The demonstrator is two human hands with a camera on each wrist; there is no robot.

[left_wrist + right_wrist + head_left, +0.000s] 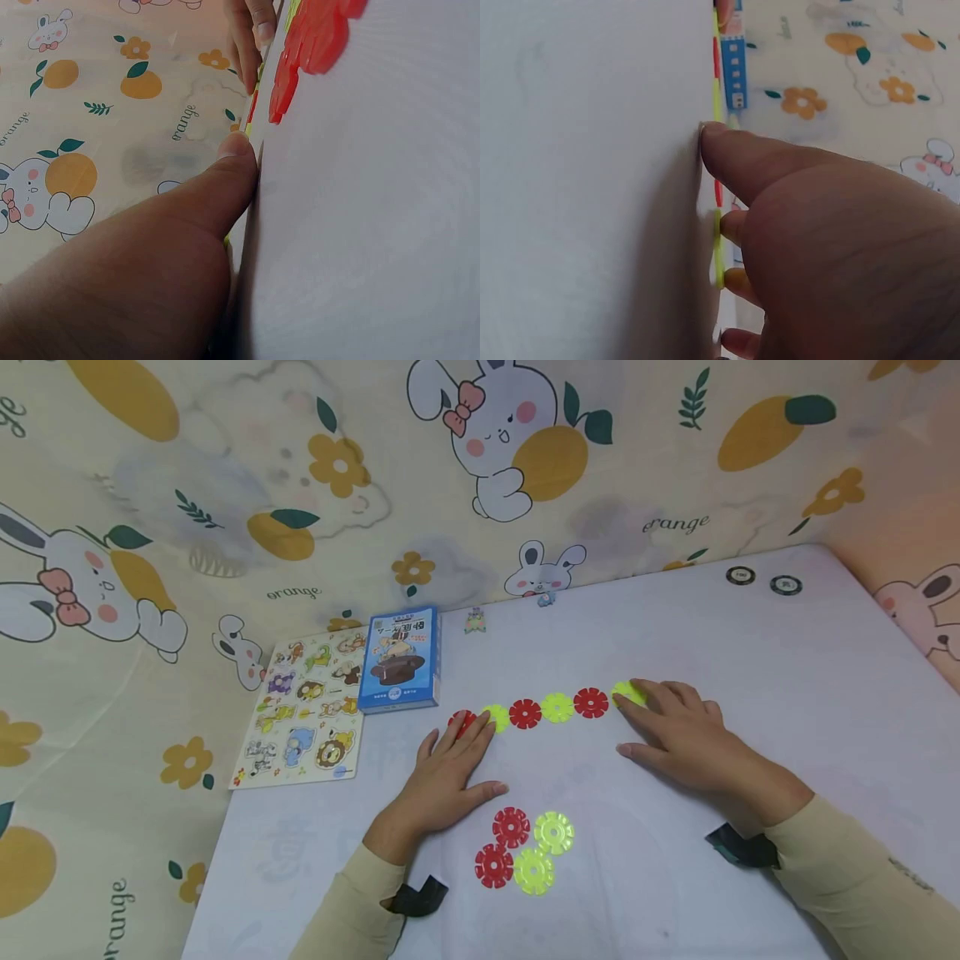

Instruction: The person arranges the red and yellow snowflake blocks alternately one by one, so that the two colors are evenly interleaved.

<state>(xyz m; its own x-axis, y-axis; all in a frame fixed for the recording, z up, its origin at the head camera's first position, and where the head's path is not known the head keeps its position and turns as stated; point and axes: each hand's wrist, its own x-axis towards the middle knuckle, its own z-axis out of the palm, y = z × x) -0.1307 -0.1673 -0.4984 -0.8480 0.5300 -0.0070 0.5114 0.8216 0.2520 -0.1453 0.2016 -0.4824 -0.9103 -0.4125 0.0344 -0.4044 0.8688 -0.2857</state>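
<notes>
A row of red and yellow-green notched plastic discs runs across the white table. My left hand point(438, 785) lies palm down at the row's left end, its fingers extended over a red disc point(459, 720) and reaching the edge of a yellow-green disc point(497, 718). At the right end, fingertips of my right hand point(690, 739) rest on a yellow-green disc point(718, 247), partly covering it. Between the hands lie a red disc point(525, 714), a yellow-green disc point(557, 707) and another red disc point(591, 702). Both thumbs are spread toward the near side.
Nearer me, two red discs point(493, 866) and two yellow-green discs point(553, 832) form a cluster. A blue box point(400, 660) overlaps an animal picture board point(300, 718) at left. Two small figures point(475, 620) and two black-rimmed round chips point(786, 585) lie toward the back.
</notes>
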